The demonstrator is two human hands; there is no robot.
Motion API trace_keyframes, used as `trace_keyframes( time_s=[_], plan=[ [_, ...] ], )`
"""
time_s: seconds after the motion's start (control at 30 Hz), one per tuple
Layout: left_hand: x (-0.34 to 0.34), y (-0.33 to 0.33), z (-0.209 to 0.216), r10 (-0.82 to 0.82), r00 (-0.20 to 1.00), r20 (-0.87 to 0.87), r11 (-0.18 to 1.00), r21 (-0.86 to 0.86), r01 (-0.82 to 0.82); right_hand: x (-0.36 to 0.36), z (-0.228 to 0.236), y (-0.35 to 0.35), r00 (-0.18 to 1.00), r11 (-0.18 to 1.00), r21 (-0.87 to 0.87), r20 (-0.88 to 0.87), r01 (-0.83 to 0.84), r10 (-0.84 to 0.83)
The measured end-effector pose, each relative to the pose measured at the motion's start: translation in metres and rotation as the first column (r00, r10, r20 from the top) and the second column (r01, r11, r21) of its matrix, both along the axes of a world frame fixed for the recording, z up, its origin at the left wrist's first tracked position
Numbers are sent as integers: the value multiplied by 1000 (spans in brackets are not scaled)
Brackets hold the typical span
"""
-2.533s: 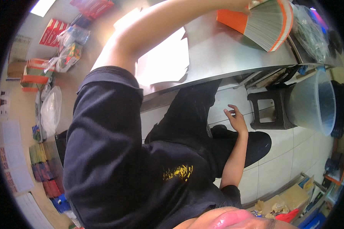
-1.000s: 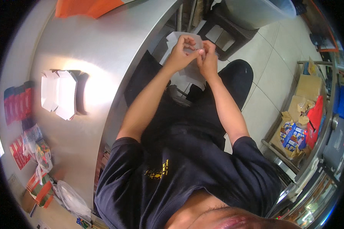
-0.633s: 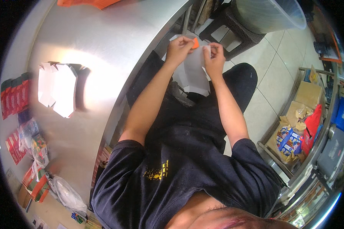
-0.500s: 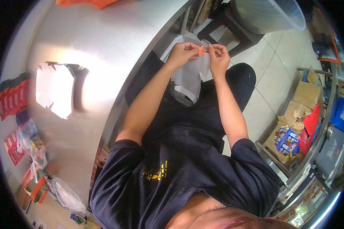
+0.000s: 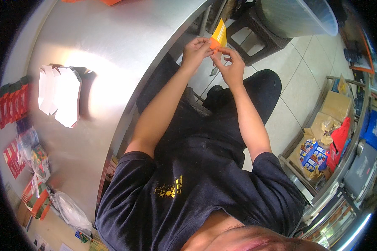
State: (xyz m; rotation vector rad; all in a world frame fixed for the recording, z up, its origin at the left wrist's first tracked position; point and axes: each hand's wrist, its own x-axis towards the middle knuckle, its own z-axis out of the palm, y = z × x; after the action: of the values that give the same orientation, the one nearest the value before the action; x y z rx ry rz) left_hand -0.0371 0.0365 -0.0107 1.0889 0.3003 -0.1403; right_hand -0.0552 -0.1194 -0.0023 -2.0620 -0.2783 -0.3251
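Above my knees, my left hand (image 5: 194,52) and my right hand (image 5: 232,69) hold a yellow and orange piece of thin card (image 5: 220,33) between them. It looks like a flat or partly folded carton, seen at a steep angle. Its pointed yellow part stands up past the fingertips, and an orange part shows between the hands. Both hands pinch it with bent fingers, the right one lower along its edge. On the metal table to the left stands an opened white carton (image 5: 67,97) with raised flaps, apart from both hands.
The steel table (image 5: 117,42) curves along my left side. Ahead stand a dark stool (image 5: 272,46) and a translucent tub (image 5: 297,16). To the right, a rack holds cardboard (image 5: 337,102), blue packets (image 5: 313,154) and a red bag (image 5: 338,142). Plastic bags (image 5: 71,211) lie at lower left.
The card has turned from its pale inner side, which hung down over my lap, to its yellow and orange side, now pointing up. Both hands have shifted slightly, the right one inward.
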Motion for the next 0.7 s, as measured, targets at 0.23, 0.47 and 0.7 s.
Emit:
trace_keyframes(
  time_s=[0.23, 0.47, 0.7],
  plan=[
    [1, 2, -13, -117, 993, 18, 993, -9, 117, -1, -12, -4, 969, 943, 322, -247, 82, 1],
    [1, -8, -26, -232, 973, 22, 957, 182, 224, 15, -45, -29, 891, 882, 445, -448, 154, 70],
    [0, -6, -27, -240, 969, 63, 953, 204, 223, 10, -29, -23, 839, 840, 519, -518, 156, 164]
  ],
)
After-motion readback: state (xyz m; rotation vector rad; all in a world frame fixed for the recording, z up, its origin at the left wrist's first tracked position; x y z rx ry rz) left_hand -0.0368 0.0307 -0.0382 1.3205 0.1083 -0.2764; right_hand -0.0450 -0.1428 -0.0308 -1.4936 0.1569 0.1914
